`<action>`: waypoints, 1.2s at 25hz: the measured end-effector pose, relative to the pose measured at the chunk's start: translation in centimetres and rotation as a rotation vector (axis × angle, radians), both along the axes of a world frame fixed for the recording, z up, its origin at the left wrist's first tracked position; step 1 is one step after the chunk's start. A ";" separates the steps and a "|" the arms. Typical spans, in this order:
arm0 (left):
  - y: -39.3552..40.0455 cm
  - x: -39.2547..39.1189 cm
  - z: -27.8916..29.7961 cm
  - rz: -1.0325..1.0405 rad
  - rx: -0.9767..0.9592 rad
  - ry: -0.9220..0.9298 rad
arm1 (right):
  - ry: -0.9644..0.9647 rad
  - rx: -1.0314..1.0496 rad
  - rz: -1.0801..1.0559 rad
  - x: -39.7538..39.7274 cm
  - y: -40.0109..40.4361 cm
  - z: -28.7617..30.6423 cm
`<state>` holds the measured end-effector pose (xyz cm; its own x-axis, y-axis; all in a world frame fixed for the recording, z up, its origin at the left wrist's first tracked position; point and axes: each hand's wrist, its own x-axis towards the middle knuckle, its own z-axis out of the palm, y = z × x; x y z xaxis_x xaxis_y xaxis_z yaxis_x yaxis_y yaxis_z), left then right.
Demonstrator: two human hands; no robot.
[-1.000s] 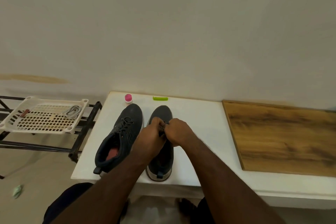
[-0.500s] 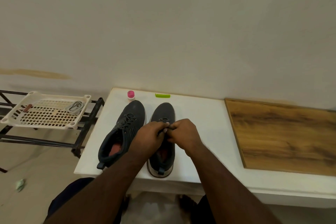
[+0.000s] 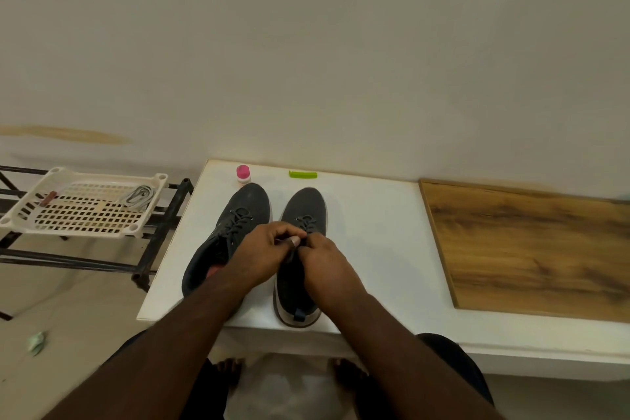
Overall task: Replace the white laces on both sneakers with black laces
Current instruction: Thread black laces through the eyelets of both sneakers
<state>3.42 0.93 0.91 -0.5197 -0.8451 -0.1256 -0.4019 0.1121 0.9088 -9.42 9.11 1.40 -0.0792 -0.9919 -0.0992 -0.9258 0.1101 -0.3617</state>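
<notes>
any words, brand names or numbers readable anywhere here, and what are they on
None can be read.
Left sneaker and right sneaker: no logo or lettering shows.
Pink-capped bottle: any label is too small and blurred to tell.
Green item, white basket, wooden board: no print visible.

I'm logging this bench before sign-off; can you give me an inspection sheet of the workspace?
Surface: white tabletop, wooden board lying on its right part.
Job's things: two dark grey sneakers, left sneaker and right sneaker, both with black laces; pale coiled laces in white slotted plastic tray.
Clutter: pink-capped small bottle, green plastic strip.
Grip: left hand and right hand pinch the right sneaker's lace.
Cables: nothing seen.
Surroundings: black metal rack, plain wall.
</notes>
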 end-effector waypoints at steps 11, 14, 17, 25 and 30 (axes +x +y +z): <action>0.6 0.0 -1.3 -0.029 -0.076 -0.172 | 0.017 -0.403 0.204 -1.4 1.7 -1.3; 1.3 -0.6 -1.7 -0.069 -0.283 -0.267 | -0.163 -0.306 -0.103 -2.3 1.2 -1.2; 1.8 -1.0 -2.3 -0.009 -0.349 -0.291 | -0.028 -0.149 -0.023 -2.3 1.3 -1.6; 1.4 -0.1 -2.0 0.044 -0.139 -0.340 | 0.196 -0.076 0.111 -1.3 0.9 -2.9; 1.5 -0.1 -1.6 -0.045 -0.133 -0.412 | 0.120 -0.119 -0.109 -0.6 -1.3 -2.7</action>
